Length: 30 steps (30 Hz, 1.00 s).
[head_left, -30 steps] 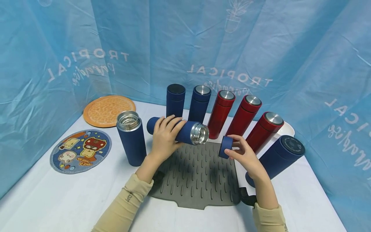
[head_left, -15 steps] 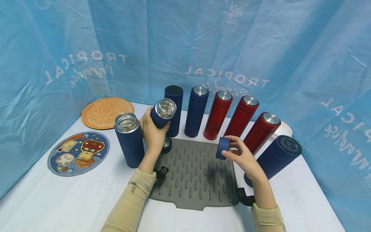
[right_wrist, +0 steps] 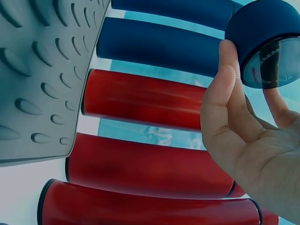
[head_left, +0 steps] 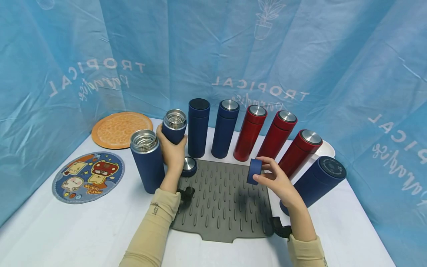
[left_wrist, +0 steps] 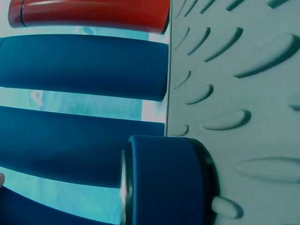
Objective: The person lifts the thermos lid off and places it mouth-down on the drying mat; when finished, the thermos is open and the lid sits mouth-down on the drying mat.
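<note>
My left hand [head_left: 174, 154] grips an uncapped blue thermos bottle [head_left: 173, 133], upright beside the back row, its bare steel mouth facing up; its base is hidden behind the hand. My right hand [head_left: 278, 183] pinches a blue bottle lid [head_left: 254, 171] above the right side of a grey ridged mat [head_left: 227, 207]. In the right wrist view, thumb and fingers hold this lid [right_wrist: 262, 28] by its side. A second blue lid [head_left: 189, 167] with a steel top lies at the mat's far left corner, near my left hand. Another uncapped blue thermos [head_left: 150, 168] stands just left of that hand.
Along the back stand capped blue thermoses [head_left: 197, 133] and several red ones [head_left: 248, 139]. A wider blue thermos [head_left: 317, 185] is at the right, with a white dish [head_left: 327, 149] behind. An orange round mat [head_left: 121, 129] and a cartoon mat [head_left: 88, 178] lie left.
My left hand has turned the thermos from lying sideways above the mat to upright and carried it left to the back row. The right hand with its lid has barely moved.
</note>
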Available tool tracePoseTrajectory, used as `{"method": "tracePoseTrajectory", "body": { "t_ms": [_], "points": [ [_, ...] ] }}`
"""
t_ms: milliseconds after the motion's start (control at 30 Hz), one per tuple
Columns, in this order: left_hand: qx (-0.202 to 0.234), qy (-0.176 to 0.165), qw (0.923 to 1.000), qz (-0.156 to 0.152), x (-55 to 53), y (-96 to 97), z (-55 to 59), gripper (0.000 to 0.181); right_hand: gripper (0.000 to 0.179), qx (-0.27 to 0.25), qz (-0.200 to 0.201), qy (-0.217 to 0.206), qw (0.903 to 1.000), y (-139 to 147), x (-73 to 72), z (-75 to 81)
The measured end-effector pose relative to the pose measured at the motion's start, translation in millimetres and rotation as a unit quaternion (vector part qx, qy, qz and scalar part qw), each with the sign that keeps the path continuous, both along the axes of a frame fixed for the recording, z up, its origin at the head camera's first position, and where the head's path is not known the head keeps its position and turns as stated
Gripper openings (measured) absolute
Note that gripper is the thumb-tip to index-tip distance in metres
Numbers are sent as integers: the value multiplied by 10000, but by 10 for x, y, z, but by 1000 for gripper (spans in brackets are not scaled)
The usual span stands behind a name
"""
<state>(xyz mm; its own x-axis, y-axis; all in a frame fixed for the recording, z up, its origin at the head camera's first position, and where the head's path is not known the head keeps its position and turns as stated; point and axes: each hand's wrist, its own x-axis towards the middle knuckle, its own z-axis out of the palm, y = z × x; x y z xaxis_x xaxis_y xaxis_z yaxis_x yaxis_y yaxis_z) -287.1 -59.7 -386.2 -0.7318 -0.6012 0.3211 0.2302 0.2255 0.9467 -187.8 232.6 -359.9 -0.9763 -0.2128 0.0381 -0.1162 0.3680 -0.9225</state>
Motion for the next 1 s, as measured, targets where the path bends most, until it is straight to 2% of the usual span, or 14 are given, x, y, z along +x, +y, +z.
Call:
{"method": "tracePoseTrajectory", "body": {
  "t_ms": [167,333,567,767,1000],
  "points": [
    [352,-9,9994,-38,-24,-23,16,80,57,34,17,-14,10000,-16,6,-4],
    [472,-125,9988,66,-57,-41,48,83,56,43,56,-10,10000,-42,19,-8],
    [671,67,9976,167,-116,-88,34,86,57,168,259,8,9995,-209,-67,42],
    [715,54,9973,126,-142,-104,11,86,62,864,502,373,9943,-524,-247,91],
    [623,-71,9978,192,-155,-121,-6,86,67,1952,433,761,9769,-911,-524,-64]
  ]
}}
